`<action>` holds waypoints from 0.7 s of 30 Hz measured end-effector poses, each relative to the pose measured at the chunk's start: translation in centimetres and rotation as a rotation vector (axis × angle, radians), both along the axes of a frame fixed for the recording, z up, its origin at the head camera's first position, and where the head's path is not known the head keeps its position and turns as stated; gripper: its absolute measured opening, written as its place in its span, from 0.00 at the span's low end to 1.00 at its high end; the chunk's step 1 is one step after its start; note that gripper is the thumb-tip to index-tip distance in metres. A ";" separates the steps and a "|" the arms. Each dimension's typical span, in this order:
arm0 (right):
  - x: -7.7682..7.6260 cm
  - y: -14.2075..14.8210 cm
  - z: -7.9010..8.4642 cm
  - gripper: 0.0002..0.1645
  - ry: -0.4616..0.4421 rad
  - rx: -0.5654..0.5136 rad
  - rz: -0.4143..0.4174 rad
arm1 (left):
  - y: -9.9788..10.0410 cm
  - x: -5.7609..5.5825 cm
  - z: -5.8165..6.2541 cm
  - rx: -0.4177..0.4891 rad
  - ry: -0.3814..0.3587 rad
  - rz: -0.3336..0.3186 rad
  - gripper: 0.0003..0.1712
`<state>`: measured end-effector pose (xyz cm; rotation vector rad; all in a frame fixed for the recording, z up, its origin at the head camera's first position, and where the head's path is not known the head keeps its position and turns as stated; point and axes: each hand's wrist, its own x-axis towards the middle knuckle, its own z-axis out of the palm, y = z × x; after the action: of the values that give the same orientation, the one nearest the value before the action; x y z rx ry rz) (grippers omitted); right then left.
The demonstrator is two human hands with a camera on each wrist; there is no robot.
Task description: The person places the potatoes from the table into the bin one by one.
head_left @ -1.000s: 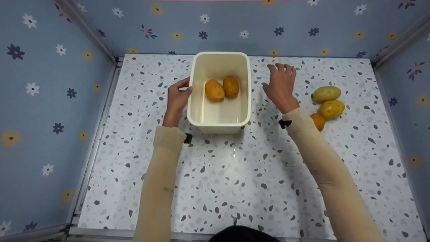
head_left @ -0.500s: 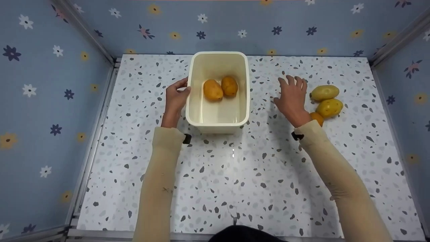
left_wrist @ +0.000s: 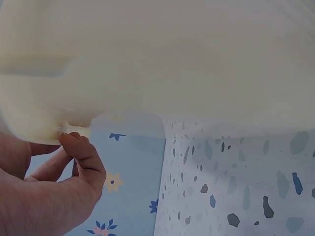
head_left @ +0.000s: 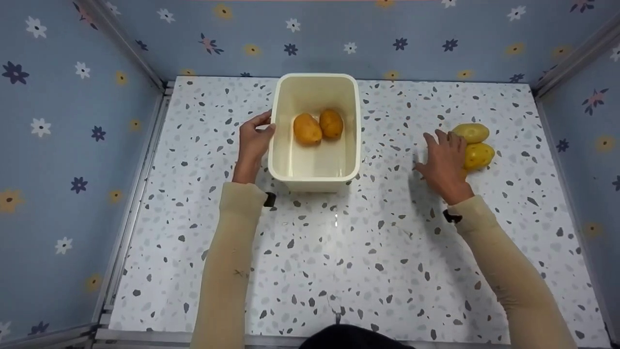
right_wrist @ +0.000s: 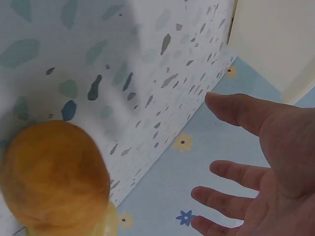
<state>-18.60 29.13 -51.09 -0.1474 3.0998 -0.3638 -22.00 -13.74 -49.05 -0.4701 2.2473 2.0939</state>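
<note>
A cream plastic bin (head_left: pixel 315 179) holds two orange, mango-like fruits, one on the left (head_left: pixel 307 129) and one on the right (head_left: pixel 331 123). At the bin's left side, my left hand (head_left: pixel 255 140) grips its rim; the left wrist view shows thumb and finger (left_wrist: pixel 83 157) pinching the edge. My right hand (head_left: pixel 443 165) hovers beside the loose fruits with fingers spread, holding nothing. Near it lie a pale yellow oval fruit (head_left: pixel 473 133) and a spotted yellow one (head_left: pixel 479 156). An orange fruit (right_wrist: pixel 54 177) shows in the right wrist view, mostly hidden by the hand from above.
The white speckled tabletop (head_left: pixel 310 271) runs under everything. Blue flower-patterned panels (head_left: pixel 329 29) enclose it at the back and both sides. A dark rounded object (head_left: pixel 353 337) juts in at the bottom edge.
My right hand has moved right and nearer to me, from beside the bin to the loose fruits, now covering most of the orange one. The left hand and bin have stayed put.
</note>
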 end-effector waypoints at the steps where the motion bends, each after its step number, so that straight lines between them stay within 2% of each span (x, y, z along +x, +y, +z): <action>1: 0.3 0.3 -0.1 0.46 0.001 -0.008 0.003 | 0.0 0.0 0.0 0.000 0.002 -0.001 0.24; 10: 1.9 2.6 -1.0 0.45 -0.027 0.030 -0.011 | 0.0 -0.1 -0.3 -0.018 0.005 0.010 0.24; 21: 3.8 5.5 -2.2 0.44 -0.038 -0.034 0.015 | 0.1 0.0 0.0 -0.013 -0.024 0.013 0.24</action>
<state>-14.82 34.64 -53.24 -0.1619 3.0544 -0.4135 -22.01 -13.68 -49.01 -0.5099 2.2520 2.0696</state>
